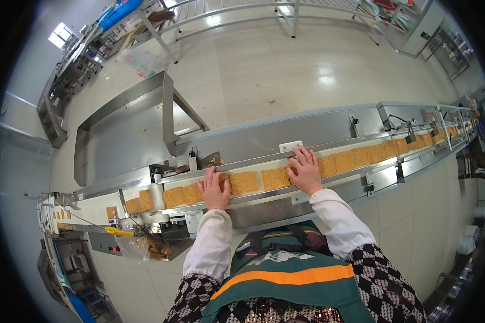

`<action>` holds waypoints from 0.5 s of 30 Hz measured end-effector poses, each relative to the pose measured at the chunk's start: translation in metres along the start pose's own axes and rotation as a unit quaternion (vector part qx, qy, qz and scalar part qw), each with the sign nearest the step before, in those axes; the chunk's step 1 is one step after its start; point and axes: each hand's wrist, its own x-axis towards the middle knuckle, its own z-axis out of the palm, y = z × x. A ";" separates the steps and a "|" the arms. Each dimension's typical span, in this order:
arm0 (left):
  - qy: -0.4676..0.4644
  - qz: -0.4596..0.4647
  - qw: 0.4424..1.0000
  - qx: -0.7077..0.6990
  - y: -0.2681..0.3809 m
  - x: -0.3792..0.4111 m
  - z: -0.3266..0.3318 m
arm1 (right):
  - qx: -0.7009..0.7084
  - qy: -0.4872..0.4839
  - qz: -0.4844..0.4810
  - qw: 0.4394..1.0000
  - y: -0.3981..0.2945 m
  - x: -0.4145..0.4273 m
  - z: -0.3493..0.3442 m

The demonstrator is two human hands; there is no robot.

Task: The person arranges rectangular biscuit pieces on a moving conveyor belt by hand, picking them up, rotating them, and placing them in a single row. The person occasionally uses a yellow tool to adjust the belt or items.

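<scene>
A row of flat, golden, crumbly-textured food cakes (242,182) lies on a white conveyor belt (260,180) between metal side rails. My left hand (215,190) rests over the cakes on the left, fingers spread, covering part of one. Further right, my right hand (307,173) lies across the row with its fingertips near the far rail (262,159). Neither hand is closed around a cake. A narrow gap of bare belt separates two cakes between my hands. To the right, the cakes (355,156) sit almost edge to edge.
A steel tray (121,125) with crumbs adjoins the line at the far left. A yellow-handled tool (119,231) and a plastic bag with brown pieces (157,247) are at the near left. Sensor brackets (410,133) overhang the right end. A metal rack (234,18) stands across the floor.
</scene>
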 end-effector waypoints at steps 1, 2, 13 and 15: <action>-0.011 0.010 1.000 0.007 0.002 0.000 0.000 | -0.003 0.000 0.001 1.000 0.000 0.000 0.000; -0.022 0.020 0.999 0.014 0.004 -0.001 0.000 | -0.006 -0.001 0.001 1.000 0.000 -0.001 -0.001; -0.045 0.037 0.998 0.031 0.017 0.002 -0.001 | -0.007 -0.017 -0.006 1.000 -0.001 -0.001 -0.001; -0.030 0.034 0.999 0.026 0.015 0.001 0.001 | -0.005 -0.019 -0.004 1.000 0.000 -0.001 -0.002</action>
